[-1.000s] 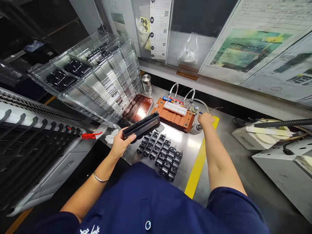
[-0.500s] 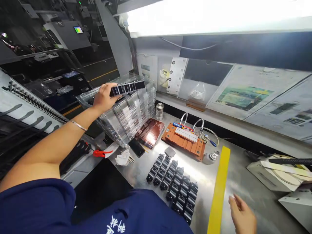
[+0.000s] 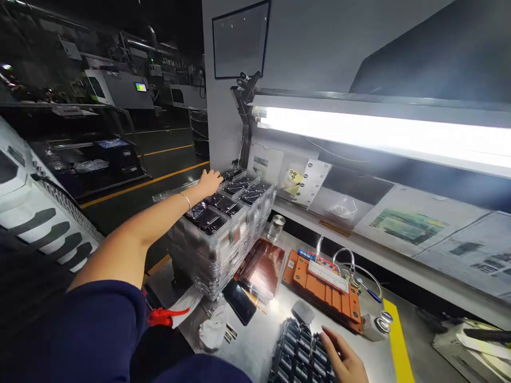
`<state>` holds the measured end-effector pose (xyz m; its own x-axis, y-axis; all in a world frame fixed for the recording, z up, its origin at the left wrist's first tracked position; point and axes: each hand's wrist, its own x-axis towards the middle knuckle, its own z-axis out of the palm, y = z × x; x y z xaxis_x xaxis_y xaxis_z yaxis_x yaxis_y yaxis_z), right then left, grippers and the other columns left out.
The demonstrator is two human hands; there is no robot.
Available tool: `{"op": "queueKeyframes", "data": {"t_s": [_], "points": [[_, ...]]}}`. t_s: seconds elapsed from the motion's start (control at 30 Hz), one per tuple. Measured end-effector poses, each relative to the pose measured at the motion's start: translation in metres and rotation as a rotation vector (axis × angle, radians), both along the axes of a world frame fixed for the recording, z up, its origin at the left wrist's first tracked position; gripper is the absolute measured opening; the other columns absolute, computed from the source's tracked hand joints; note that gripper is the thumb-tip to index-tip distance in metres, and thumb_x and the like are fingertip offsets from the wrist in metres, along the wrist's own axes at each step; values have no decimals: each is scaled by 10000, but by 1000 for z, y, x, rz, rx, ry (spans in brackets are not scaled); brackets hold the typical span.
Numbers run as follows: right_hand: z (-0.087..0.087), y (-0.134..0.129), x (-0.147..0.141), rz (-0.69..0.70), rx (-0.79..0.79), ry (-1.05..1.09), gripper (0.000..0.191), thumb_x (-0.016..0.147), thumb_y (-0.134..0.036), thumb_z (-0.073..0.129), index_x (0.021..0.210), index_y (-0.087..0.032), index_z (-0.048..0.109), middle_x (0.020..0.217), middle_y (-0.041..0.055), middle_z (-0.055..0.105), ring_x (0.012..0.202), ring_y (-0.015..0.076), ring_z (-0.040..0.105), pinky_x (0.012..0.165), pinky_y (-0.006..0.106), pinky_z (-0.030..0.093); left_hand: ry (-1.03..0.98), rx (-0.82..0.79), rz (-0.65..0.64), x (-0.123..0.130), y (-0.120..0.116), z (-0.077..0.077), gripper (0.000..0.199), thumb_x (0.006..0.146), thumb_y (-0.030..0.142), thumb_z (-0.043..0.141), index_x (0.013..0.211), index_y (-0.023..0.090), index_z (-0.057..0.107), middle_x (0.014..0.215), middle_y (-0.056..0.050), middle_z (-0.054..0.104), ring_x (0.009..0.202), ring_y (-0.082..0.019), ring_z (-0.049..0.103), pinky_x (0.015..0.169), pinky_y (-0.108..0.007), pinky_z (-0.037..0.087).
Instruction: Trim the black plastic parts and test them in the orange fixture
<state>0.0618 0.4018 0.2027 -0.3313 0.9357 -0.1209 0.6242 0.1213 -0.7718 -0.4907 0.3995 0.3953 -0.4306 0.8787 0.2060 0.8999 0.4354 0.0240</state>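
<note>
A: State of the left hand (image 3: pixel 209 183)?
B: At the far end of the clear tray stack (image 3: pixel 215 260), beside black parts in the top tray; its grip cannot be determined.
A: And the right hand (image 3: pixel 346 359)?
B: Low over the black rows (image 3: pixel 297 356) on the bench, fingers slightly apart; whether it grips any is unclear.
A: Obstructions?
B: The left forearm crosses the top tray, hiding part of its contents. The right hand covers one edge of the rows.
A: Surroundings?
B: A lidded jar (image 3: pixel 276 229) and reddish-brown slab (image 3: pixel 263 268) sit beside the stack, with a dark phone (image 3: pixel 239 302) and crumpled white material (image 3: pixel 213 330) nearer the body. An orange fixture (image 3: pixel 323 291) lies beyond the rows; yellow tape (image 3: pixel 399 340) runs right of it.
</note>
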Motion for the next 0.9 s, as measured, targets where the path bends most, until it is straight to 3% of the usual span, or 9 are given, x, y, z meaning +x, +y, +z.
{"op": "queueKeyframes", "data": {"t_s": [0.07,0.13,0.27,0.33,0.4,0.47,0.6,0.73,0.9], "points": [[20,-1,-60,176,165,54,550,755,-637,538,932,-159,744,1007,100,703,960,241,676,857,300,572,-19,7,-116,11,-36,-6,340,892,134,456,1198,173,600,1316,-135,553,1267,-283,451,1098,-534,241],[42,-4,-123,321,375,136,487,856,-568,485,935,-153,728,970,113,703,887,209,682,791,288,577,-24,168,-224,34,-80,-23,373,948,298,439,1290,190,538,1380,-116,513,1305,-268,426,1118,-512,243],[92,-19,-246,628,873,292,344,926,-408,487,1102,-159,647,1067,120,662,979,194,632,845,341,544,20,802,-171,90,-152,-96,551,979,287,368,1498,183,216,1517,-160,325,1439,-243,231,1168,-497,161],[111,-26,-298,823,1060,279,400,903,-412,532,1184,-134,592,1120,140,638,1051,219,597,917,398,503,-50,923,3,111,-162,-140,671,978,305,364,1538,161,24,1577,-197,126,1471,-274,92,1167,-523,142],[121,-31,-333,956,1192,250,368,894,-380,535,1140,-114,598,920,109,670,868,193,617,826,375,506,-130,948,76,123,-158,-175,726,982,340,342,1533,142,-87,1586,-201,-3,1472,-283,5,1171,-522,139],[125,-30,-352,1034,1246,226,309,888,-303,500,1093,-101,614,699,57,630,647,145,565,656,305,476,-178,959,79,128,-147,-196,747,981,354,324,1523,128,-138,1582,-192,-68,1466,-287,-39,1179,-516,120],[146,-18,-361,1111,1132,256,270,875,-214,460,1053,-111,635,693,42,640,587,108,557,586,244,451,-210,982,91,128,-134,-205,762,979,379,317,1515,146,-173,1579,-179,-94,1455,-296,-74,1177,-542,68],[192,-6,-376,987,1014,362,226,873,-183,462,936,-124,671,692,30,659,568,82,586,591,207,477,-296,995,46,129,-140,-201,794,969,374,376,1521,164,-156,1575,-208,-36,1451,-330,-44,1156,-592,85],[237,-3,-391,909,1090,441,211,862,-148,470,876,-128,679,630,29,633,534,80,575,553,201,465,-766,949,32,129,-169,-167,755,946,444,438,1544,152,83,1572,-203,130,1463,-317,73,1170,-564,87]]}}
